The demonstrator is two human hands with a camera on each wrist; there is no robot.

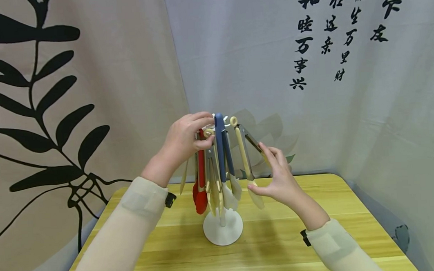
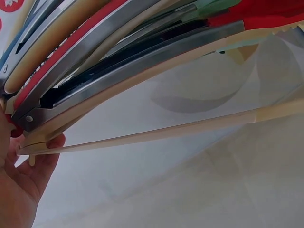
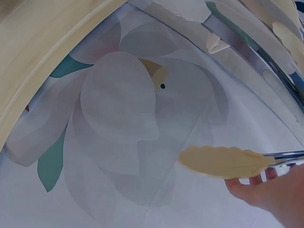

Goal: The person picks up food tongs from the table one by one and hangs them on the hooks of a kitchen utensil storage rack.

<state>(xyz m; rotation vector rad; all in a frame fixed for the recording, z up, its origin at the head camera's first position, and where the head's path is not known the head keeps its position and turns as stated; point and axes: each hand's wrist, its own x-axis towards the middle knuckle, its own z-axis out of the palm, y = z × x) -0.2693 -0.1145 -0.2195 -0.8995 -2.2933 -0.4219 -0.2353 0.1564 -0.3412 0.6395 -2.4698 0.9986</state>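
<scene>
A white stand [image 1: 223, 229] with a round base carries several tongs from hooks at its top. My left hand [image 1: 180, 139] grips the stand's top, fingers and thumb curled among the hooks and the tongs' ring ends; exactly what its fingertips press is partly hidden. Beneath it hang red tongs [image 1: 201, 173] and cream tongs [image 1: 213, 180], beside blue tongs [image 1: 220, 151] with pale heads. To the right, another pair of cream tongs [image 1: 242, 150] hangs spread, its ring right at a hook. My right hand [image 1: 280, 179] holds these, thumb at one head [image 3: 223, 161], fingers on the opposite arm.
The stand rests on a light wooden table [image 1: 179, 252]. Behind it hangs a pale cloth backdrop [image 1: 234, 48] with black leaves and dark lettering. Another cream arm [image 2: 156, 135] angles out at the left of the cluster.
</scene>
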